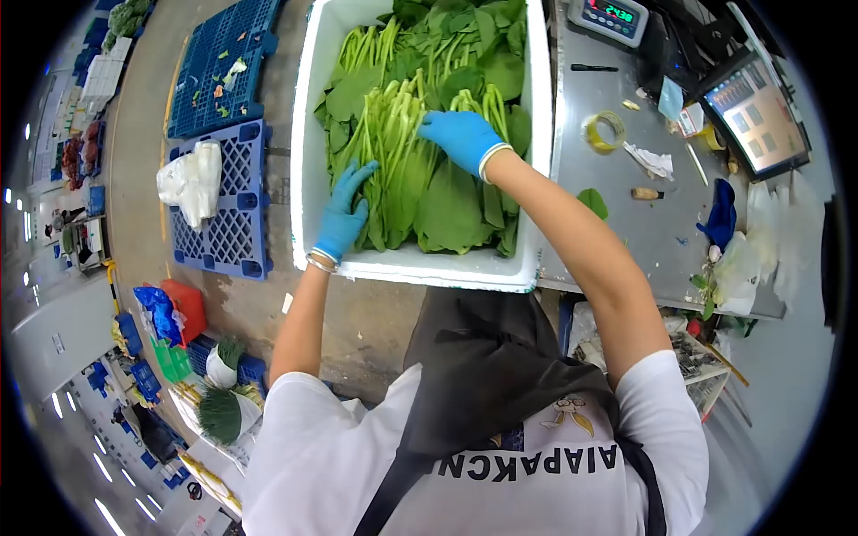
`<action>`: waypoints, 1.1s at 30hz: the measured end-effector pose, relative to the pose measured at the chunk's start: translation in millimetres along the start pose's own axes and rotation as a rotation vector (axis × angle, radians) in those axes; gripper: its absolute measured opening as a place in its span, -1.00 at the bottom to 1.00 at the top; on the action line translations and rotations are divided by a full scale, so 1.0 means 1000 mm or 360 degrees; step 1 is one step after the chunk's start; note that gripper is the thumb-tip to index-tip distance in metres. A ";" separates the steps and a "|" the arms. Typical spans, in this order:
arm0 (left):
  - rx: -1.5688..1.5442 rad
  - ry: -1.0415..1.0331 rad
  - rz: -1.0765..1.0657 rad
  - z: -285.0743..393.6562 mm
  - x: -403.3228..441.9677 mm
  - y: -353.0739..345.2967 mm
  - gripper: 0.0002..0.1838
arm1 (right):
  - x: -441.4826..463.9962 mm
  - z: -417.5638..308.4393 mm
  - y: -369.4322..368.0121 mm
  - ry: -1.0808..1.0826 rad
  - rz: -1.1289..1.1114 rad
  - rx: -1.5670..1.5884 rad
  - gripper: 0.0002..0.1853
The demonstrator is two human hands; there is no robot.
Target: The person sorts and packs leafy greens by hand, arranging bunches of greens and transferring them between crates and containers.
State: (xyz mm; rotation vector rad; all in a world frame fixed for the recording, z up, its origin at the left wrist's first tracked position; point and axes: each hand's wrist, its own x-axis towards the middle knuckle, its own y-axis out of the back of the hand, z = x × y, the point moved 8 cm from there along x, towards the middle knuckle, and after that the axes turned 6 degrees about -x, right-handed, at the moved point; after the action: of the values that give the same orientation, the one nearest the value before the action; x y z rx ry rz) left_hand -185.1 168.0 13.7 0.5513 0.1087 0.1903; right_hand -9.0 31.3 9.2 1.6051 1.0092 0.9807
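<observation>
While left fingers (354,172) lie released on greens (447,207) in one box (420,272), I cannot tell if right fingers (436,121) grasp.

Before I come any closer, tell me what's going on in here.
A person wearing blue gloves has both hands among the leafy greens in a white box. The left hand lies along the left side of a bunch, and the right hand is at the pale stems; its fingertips are too hidden to tell whether they grip. Greens cover most of the box's inside. On the metal table to the right, a scale is lit.
</observation>
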 end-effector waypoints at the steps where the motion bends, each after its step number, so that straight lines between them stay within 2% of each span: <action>1: -0.0044 0.0003 0.0005 -0.004 -0.001 0.002 -0.30 | 0.012 0.000 -0.016 0.0046 -0.0058 -0.0100 -0.78; 3: -0.0351 0.0067 0.0042 -0.015 -0.002 0.008 -0.33 | 0.016 0.009 -0.027 0.0050 -0.0018 -0.0069 -0.83; 5: -0.0724 0.0259 0.0109 -0.023 -0.004 0.015 -0.35 | 0.011 0.020 -0.010 -0.0079 0.0018 0.0270 -0.82; 7: -0.0824 0.0287 0.0157 -0.028 -0.003 0.022 -0.42 | 0.001 0.045 0.000 -0.0376 0.0160 0.0659 -0.83; 9: -0.0875 0.0389 0.0192 -0.028 -0.001 0.025 -0.49 | -0.014 0.080 -0.020 -0.1018 0.0204 0.1717 -0.85; 11: -0.0881 0.0567 0.0223 -0.027 0.000 0.026 -0.55 | -0.022 0.097 -0.022 -0.1224 0.0431 0.2397 -0.83; 12: -0.1019 0.0619 0.0303 -0.036 -0.001 0.022 -0.56 | -0.024 0.100 -0.014 -0.1315 0.0470 0.2486 -0.79; 15: -0.0832 0.0482 0.0537 -0.029 -0.002 0.022 -0.57 | -0.030 0.084 0.007 -0.1334 0.0469 0.2495 -0.75; 16: -0.0720 0.0372 0.0669 -0.022 -0.003 0.025 -0.47 | -0.032 0.073 0.012 -0.1338 0.0426 0.2515 -0.73; 19: 0.0134 -0.0197 0.0377 0.026 -0.003 0.009 -0.32 | -0.044 0.043 0.034 -0.1307 0.0341 0.2583 -0.69; 21: 0.0305 -0.0151 -0.0088 0.043 0.000 -0.038 -0.26 | -0.062 0.031 0.048 -0.1222 0.0299 0.2666 -0.67; 23: 0.0238 -0.0036 -0.0309 0.068 -0.003 -0.067 -0.35 | -0.083 0.027 0.062 -0.1330 0.0402 0.2589 -0.66; 26: 0.0346 -0.0257 -0.0328 0.086 -0.008 -0.085 -0.41 | -0.125 0.031 0.085 -0.1467 0.0486 0.2413 -0.66; 29: -0.0031 -0.0081 -0.0151 0.096 0.000 -0.063 -0.51 | -0.180 0.034 0.100 -0.1614 0.0594 0.2218 -0.63; 33: 0.0002 -0.0214 0.0312 0.099 0.020 -0.025 -0.66 | -0.269 0.039 0.114 -0.1894 0.0641 0.1885 -0.58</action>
State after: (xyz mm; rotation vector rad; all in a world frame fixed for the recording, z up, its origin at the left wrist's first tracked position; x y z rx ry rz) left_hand -147.1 101.0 83.5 0.5744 -0.0763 0.3434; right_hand -44.4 -253.8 76.5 2.8233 0.3205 -0.6264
